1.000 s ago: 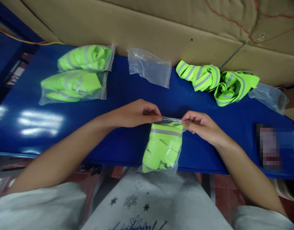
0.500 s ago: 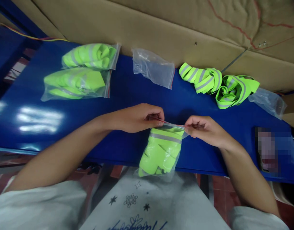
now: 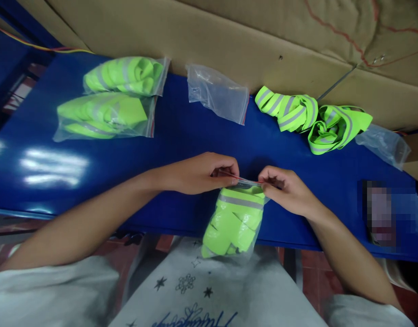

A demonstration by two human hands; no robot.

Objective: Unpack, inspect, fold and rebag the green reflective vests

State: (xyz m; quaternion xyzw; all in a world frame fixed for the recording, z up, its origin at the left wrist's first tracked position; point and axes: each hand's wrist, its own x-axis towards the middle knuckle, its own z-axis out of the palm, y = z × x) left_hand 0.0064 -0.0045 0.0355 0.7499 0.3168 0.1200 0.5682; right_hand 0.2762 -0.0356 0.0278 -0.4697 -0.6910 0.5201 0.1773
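A clear zip bag (image 3: 234, 222) with a red line along its top edge hangs at the table's front edge. Inside it is a folded neon yellow-green strap (image 3: 238, 217) with a grey reflective stripe. My left hand (image 3: 213, 171) pinches the bag's top edge near its left corner. At the other end of that edge, the fingers of my right hand (image 3: 283, 186) are closed on the bag too. A short stretch of the zip shows between my two hands.
Two filled bags (image 3: 123, 75) of neon straps lie at the back left of the blue table (image 3: 181, 136). Behind my hands is an unfilled clear bag (image 3: 217, 93). Loose neon straps (image 3: 311, 118), another clear bag (image 3: 386, 145) and a blurred-out object (image 3: 381, 213) are on the right.
My left hand has slid to the right along the bag's top edge, closer to my right hand. The bag has shifted slightly right and down.
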